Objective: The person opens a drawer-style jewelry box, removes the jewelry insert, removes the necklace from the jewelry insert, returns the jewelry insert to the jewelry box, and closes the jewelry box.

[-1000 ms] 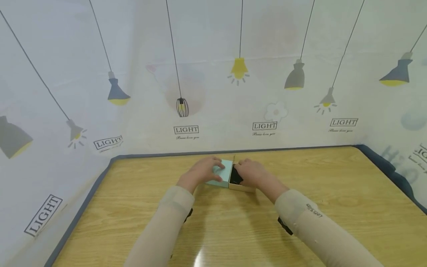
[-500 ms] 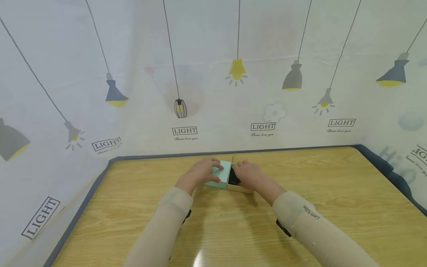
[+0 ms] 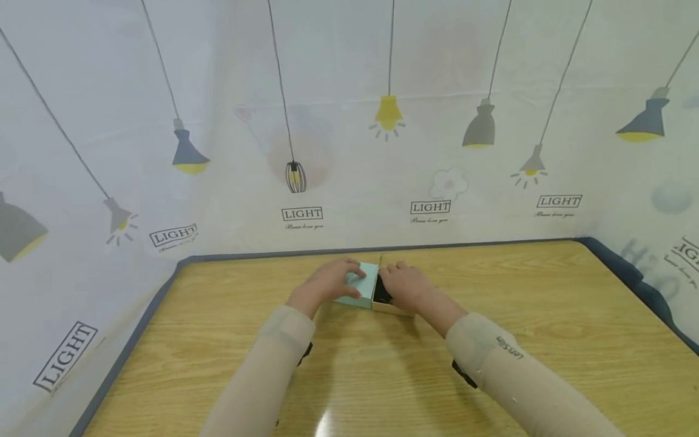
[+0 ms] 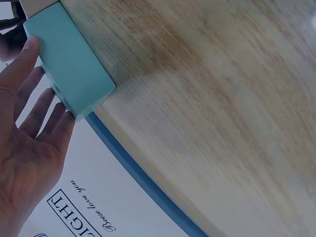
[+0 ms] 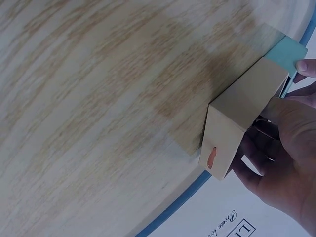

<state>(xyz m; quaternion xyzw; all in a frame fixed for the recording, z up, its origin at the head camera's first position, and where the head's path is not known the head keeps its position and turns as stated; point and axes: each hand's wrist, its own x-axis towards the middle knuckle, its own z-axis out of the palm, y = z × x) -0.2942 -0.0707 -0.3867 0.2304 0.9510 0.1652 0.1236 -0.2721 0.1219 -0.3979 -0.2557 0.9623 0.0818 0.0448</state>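
Note:
A small box lies near the table's back edge, with its light-blue sleeve point(image 3: 367, 281) on the left and its beige drawer point(image 5: 242, 94) slid partly out to the right. My left hand point(image 3: 327, 280) rests on the sleeve; in the left wrist view its fingers are spread and fairly straight, with the thumb at the sleeve's edge. My right hand point(image 3: 406, 286) reaches into the drawer with curled fingers and holds a black thing point(image 3: 382, 291), whose kind I cannot tell. Most of it is hidden by the hand and the drawer walls. An orange tab point(image 5: 212, 158) sits on the drawer's end.
The wood-grain table point(image 3: 218, 334) spreads around the box. A dark blue edge strip point(image 3: 273, 253) runs along its back and sides. White sheeting point(image 3: 349, 133) printed with lamps rises behind it.
The view shifts slightly. My right hand barely moves, covering a little more of the black thing than a second ago. The left hand and the box look the same.

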